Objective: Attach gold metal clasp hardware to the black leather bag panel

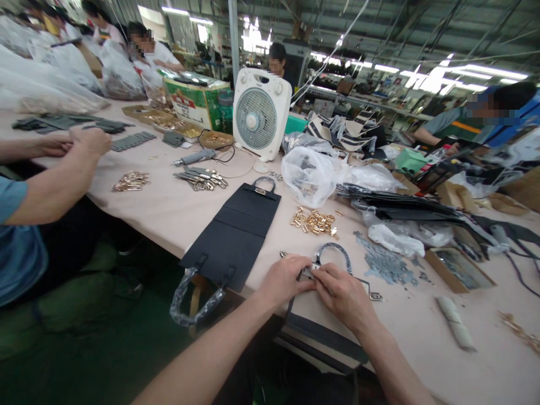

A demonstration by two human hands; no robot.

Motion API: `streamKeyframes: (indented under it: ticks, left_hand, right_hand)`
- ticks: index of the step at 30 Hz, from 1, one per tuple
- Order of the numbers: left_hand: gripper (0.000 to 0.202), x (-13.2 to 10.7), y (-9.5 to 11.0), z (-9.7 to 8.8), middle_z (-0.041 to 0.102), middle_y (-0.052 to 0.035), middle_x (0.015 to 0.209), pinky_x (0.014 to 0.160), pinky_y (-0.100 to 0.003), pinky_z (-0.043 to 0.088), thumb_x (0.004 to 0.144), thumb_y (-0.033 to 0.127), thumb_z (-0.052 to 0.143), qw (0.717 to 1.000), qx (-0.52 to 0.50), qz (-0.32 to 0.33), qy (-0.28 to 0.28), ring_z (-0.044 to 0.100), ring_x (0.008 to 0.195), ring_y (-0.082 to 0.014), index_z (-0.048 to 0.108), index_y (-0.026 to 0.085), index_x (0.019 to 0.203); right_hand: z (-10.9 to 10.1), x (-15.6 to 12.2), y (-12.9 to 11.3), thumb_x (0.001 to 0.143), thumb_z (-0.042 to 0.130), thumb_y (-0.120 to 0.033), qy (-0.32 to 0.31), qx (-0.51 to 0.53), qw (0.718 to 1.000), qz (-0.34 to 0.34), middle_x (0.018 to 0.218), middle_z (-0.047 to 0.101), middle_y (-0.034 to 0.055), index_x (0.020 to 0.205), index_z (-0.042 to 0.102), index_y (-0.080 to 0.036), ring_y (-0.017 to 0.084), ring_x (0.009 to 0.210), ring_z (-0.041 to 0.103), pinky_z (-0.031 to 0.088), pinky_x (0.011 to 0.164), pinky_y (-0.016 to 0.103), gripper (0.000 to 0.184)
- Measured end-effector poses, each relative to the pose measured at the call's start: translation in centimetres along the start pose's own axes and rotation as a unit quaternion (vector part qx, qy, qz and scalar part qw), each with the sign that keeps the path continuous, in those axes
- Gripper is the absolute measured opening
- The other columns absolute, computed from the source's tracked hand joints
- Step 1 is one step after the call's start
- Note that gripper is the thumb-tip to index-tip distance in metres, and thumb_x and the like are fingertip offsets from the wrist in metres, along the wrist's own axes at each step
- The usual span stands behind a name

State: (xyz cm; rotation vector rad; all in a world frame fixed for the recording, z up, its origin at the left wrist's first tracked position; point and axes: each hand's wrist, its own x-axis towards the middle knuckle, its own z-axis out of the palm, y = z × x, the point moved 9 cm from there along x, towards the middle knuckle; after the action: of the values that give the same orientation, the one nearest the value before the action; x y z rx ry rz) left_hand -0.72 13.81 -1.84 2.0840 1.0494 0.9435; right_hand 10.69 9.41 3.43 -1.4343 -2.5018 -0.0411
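Note:
My left hand (289,279) and my right hand (342,291) meet at the table's front edge, fingers closed in a pinch. Between their fingertips shows a small silvery metal fitting (310,269), partly hidden, at the top of a bag panel (324,332). A wrapped dark handle (337,247) loops up from this panel, which hangs over the edge. Just right of my right hand lies a metal buckle (376,296). To the left, a flat black bag body (236,225) has a handle at each end; its plastic-wrapped near handle (198,315) hangs off the table.
Gold fittings (315,221) are heaped behind my hands, with grey scraps (386,259) and an open cardboard box (458,270) to the right. A white fan (259,115) stands behind a grey electric tool (194,157). A co-worker's arms (63,163) reach in from the left.

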Motion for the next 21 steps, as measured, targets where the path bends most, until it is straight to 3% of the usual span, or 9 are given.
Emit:
streamKeyframes:
  ticks: [9, 21]
  left_hand:
    - [0.048, -0.1, -0.3, 0.2, 0.073, -0.0050, 0.133, 0.111, -0.038, 0.052, 0.081, 0.029, 0.088, 1.000, -0.001, 0.006, 0.001, 0.066, 0.124, -0.0251, 0.069, 0.026, 0.126]
    - [0.056, 0.3, 0.5, -0.2, 0.073, -0.0097, 0.135, 0.113, -0.038, 0.051, 0.078, 0.031, 0.087, 0.998, -0.015, 0.051, -0.021, 0.066, 0.126, -0.0264, 0.069, 0.019, 0.130]
  right_hand:
    - [0.3, -0.4, -1.0, 0.108, 0.049, -0.023, 0.036, -0.052, 0.998, -0.012, 0.105, 0.072, 0.0092, 0.119, 0.071, -0.019, 0.021, 0.088, 0.072, 0.054, 0.077, 0.031, 0.025]
    - [1.4, -0.3, 0.1, 0.107, 0.055, -0.029, 0.021, 0.070, 0.997, 0.007, 0.108, 0.074, 0.0072, 0.115, 0.075, -0.025, 0.022, 0.093, 0.073, 0.058, 0.084, 0.034, 0.021]
